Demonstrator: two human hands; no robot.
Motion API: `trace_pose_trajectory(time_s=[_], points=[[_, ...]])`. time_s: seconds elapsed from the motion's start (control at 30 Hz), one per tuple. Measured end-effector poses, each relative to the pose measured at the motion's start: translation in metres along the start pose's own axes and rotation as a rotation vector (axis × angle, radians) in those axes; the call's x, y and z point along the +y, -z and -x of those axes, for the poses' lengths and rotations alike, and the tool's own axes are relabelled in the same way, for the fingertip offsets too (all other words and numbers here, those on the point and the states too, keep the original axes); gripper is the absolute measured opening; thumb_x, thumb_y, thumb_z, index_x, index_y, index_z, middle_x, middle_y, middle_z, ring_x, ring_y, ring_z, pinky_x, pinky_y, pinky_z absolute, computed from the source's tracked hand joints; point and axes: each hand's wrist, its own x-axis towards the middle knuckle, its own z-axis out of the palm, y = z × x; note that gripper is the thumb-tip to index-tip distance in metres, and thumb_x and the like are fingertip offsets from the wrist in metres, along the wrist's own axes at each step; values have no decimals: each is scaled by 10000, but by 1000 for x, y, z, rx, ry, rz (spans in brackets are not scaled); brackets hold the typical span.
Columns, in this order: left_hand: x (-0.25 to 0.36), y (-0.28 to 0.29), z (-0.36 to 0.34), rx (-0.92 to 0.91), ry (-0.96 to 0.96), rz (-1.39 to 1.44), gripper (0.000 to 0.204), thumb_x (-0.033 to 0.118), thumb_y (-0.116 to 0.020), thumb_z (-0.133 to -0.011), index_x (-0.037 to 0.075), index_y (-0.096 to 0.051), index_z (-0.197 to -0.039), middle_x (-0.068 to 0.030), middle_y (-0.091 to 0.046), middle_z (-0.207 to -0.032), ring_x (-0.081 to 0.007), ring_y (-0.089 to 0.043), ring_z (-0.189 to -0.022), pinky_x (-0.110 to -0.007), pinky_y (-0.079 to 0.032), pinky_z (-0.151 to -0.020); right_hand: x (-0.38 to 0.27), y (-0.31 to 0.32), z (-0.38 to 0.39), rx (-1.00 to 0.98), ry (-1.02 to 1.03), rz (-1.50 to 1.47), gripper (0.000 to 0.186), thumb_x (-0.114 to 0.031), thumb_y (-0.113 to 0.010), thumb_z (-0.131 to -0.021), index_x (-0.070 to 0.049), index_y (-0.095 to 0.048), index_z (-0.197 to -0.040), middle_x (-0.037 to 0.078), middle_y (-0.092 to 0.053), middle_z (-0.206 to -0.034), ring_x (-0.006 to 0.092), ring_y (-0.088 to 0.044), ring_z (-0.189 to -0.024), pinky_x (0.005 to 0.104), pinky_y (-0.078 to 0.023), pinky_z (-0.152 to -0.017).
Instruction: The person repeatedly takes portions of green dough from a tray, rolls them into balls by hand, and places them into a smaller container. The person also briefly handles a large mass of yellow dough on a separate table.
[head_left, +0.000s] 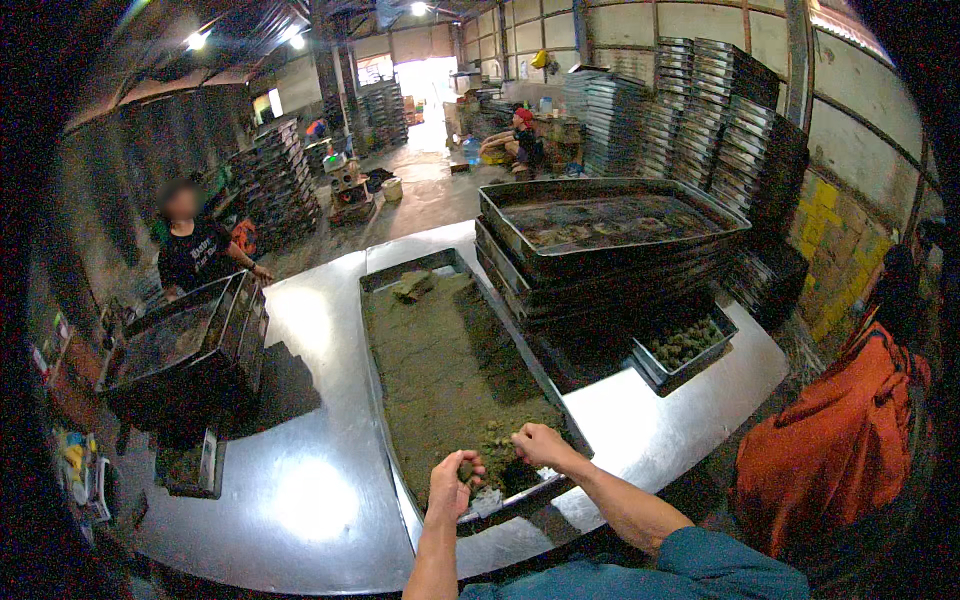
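A long metal tray (377, 400) lies before me, filled with a layer of greenish-brown crumbly material (430, 350). Over its near end, my left hand (452, 484) has its fingers curled around what looks like a small clump of this material. My right hand (543, 446) is closed just to the right, by the near right edge; its fingers hide whatever they hold. Loose green-brown lumps (497, 440) lie between the hands. The near end of the layer is broken up, and some pale tray bottom (486, 500) shows there. One bigger chunk (412, 287) rests at the far end.
Stacked deep trays (610, 250) stand right of my tray, beside a small tin of green lumps (690, 345). More trays (180, 340) stand on the shiny metal table (270, 530) at left, where another person (195, 245) works. An orange cloth (820, 450) hangs at right.
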Motion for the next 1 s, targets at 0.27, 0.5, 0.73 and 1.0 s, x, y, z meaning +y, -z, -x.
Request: trace_pose_trajectory(time_s=[0.27,0.5,0.73,1.0], points=[[-2,11,-16,1,55,121,338,375,-553,-921,102,-521,-724,-28,-510,-618,-105,-454,-474,-225,-269,-364,6,2,3,-90,-228,-613,310,-355,-474,-961,-96,-533,-801,62,-576,-717,154,-565,-641,305,-441,-547],[-16,3,-19,50,68,-36,256,291,-530,-925,82,-583,-786,-27,-536,-652,-125,-480,-510,-242,-326,-432,11,-8,4,21,3,105,315,-332,-536,-872,-37,-593,-970,197,-661,-846,375,-639,-810,456,-495,-720],[-20,4,-20,-17,36,-44,275,305,-551,-920,47,-621,-856,-40,-566,-711,-111,-482,-509,-229,-298,-396,18,5,3,-90,199,324,261,-273,-584,-833,-52,-622,-966,185,-662,-854,374,-635,-807,458,-493,-719],[-34,-8,-36,108,32,-119,332,372,-538,-930,77,-578,-785,-56,-566,-705,-129,-473,-455,-232,-275,-343,14,7,-5,100,245,195,285,-301,-577,-893,-25,-649,-891,178,-642,-711,315,-652,-788,409,-496,-697]])
